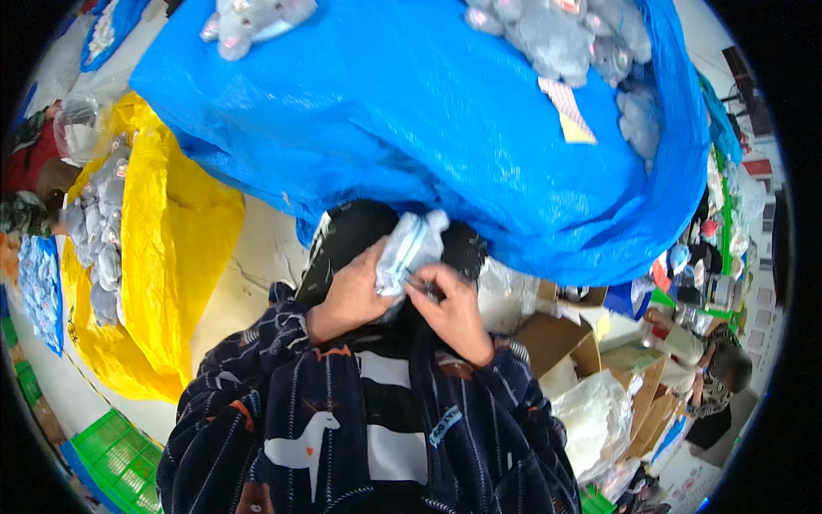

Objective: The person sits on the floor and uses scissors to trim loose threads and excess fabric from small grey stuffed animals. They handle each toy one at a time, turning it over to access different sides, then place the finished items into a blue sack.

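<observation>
Above my lap, a small pale grey plush piece (415,244) with light blue-white bands stands upright between my hands. My left hand (353,287) is closed around its lower left side. At its lower right edge, the thumb and forefinger of my right hand (454,313) are pinched together, with the other fingers curled. A dark patch shows between those fingers, too small to name. Just beyond the hands, a big blue tarp sheet (342,111) carries several grey plush animals (548,38) at its far side.
To the left, a yellow sack (175,248) holds a heap of grey plush pieces (101,231). A green crate (120,454) sits at lower left. Cardboard boxes (556,343) and clear plastic bags (591,424) stand at right. Other people (723,368) are at both sides.
</observation>
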`<state>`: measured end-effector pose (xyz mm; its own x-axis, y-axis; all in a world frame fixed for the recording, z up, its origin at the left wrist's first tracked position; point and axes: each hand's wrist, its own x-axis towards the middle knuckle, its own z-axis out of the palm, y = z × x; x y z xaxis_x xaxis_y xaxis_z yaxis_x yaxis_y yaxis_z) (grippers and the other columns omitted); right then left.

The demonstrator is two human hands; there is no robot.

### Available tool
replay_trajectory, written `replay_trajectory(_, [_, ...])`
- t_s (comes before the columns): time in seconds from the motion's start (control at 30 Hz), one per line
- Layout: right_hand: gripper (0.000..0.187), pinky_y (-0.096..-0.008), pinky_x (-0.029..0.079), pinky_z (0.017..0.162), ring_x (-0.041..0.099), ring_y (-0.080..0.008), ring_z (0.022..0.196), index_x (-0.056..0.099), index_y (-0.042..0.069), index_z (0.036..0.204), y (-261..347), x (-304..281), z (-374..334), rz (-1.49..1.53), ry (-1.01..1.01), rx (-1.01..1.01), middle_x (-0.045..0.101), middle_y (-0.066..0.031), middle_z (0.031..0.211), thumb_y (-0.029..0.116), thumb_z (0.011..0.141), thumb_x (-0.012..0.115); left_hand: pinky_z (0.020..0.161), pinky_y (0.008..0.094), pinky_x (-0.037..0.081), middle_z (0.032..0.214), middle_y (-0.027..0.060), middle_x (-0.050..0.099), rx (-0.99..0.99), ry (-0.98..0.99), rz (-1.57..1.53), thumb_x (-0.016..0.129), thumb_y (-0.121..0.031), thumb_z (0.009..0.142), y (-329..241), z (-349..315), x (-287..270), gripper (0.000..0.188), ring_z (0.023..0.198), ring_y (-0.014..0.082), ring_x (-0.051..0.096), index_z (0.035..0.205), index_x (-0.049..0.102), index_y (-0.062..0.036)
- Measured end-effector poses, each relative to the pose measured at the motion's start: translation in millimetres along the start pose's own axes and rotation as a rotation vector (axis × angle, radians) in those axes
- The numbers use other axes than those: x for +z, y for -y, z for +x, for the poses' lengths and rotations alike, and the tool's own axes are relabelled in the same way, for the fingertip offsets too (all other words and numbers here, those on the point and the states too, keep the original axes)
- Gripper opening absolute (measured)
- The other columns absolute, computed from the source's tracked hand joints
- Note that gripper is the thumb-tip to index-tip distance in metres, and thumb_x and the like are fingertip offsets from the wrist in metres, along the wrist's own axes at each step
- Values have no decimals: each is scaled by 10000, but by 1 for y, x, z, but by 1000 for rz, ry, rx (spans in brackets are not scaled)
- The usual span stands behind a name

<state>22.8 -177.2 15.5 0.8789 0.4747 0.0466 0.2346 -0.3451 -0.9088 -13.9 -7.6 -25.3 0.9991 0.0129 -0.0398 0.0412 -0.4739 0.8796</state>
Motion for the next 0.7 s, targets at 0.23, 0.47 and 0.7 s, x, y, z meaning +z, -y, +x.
replay_trajectory(0.23, [75,-197,421,650,517,-47,717,588,11,906,16,-29,-10,507,-84,241,593,12,800,61,863,623,929,344,443,1233,103,548,-14,86,-579,749,-135,744,42,-15,-89,644,1111,207,542,1290,433,-9])
replay_trajectory(0.47, [102,-191,403,597,493,-33,665,603,6,863,6,-28,-6,410,-153,307,580,36,739,100,860,644,1010,399,382,1362,136,429,28,-799,-1138,499,-366,929,74,-57,-209,556,1211,265,465,1367,348,-59])
replay_trajectory(0.7, [83,-193,397,592,482,-33,653,613,22,857,5,-19,2,230,-104,292,577,34,720,98,851,648,918,343,427,1257,113,519,149,-673,-68,595,-204,890,48,32,-223,495,1087,202,528,1335,423,-72])
